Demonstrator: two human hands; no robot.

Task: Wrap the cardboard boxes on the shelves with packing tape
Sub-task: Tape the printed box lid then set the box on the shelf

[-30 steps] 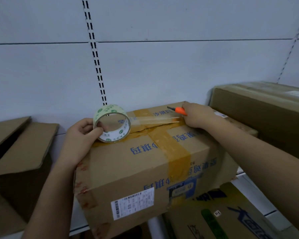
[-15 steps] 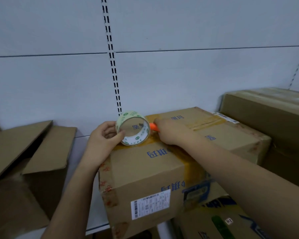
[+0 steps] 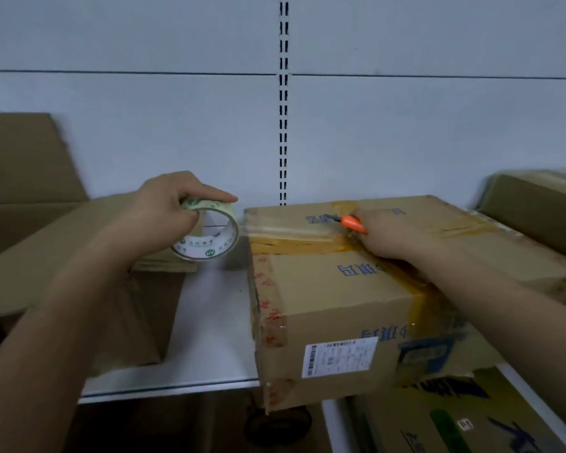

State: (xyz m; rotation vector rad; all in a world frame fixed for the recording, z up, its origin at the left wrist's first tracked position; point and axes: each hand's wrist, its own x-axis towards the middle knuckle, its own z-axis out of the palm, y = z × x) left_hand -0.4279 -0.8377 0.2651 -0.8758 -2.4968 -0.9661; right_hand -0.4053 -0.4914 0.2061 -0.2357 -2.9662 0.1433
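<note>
Two hands busy, left [image 3: 164, 212] gripping tape roll [image 3: 206, 233], right [image 3: 389, 233] clutching orange cutter [image 3: 353, 224] atop box [image 3: 340, 289], open carton [image 3: 62, 250] alongside.

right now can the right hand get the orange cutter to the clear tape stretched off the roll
Probably yes. The right hand holds the orange-handled cutter on top of the brown cardboard box, blade pointing at the clear tape strip running to the tape roll; nothing lies between.
</note>
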